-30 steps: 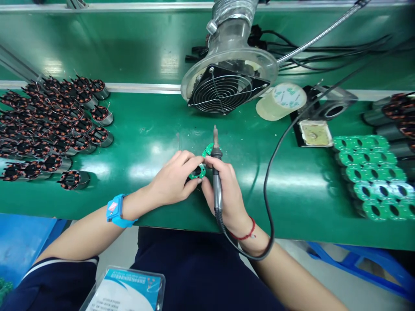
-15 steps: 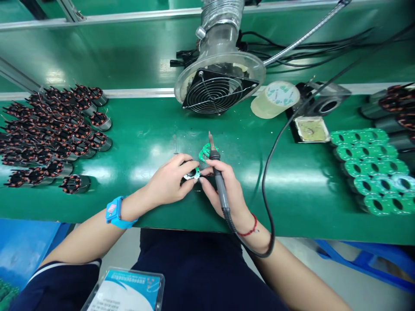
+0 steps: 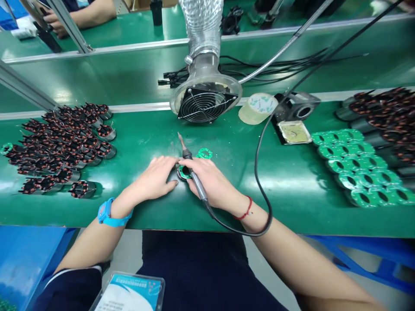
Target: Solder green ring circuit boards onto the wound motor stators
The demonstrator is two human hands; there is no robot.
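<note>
My left hand (image 3: 158, 176) rests on the green bench, fingers curled around a small motor part capped with a green ring-shaped board (image 3: 184, 172). My right hand (image 3: 212, 183) also touches that part with its fingertips while gripping a soldering iron (image 3: 192, 169), whose tip points up and to the left. A second green ring board (image 3: 204, 153) lies on the mat just beyond the hands. The iron's black cable (image 3: 259, 172) loops to the right.
Several copper-wound stators (image 3: 61, 142) lie piled at left. Green ring boards (image 3: 353, 166) and more stators (image 3: 385, 114) fill the right. A fume extractor fan (image 3: 202, 103), tape roll (image 3: 257, 108) and iron stand with sponge (image 3: 293, 129) sit behind. Another person's hand (image 3: 58, 23) is at far left.
The view has tilted up and the hands have lowered the part onto the mat. The iron now leans further left, and the loose ring board lies clear of the hands.
</note>
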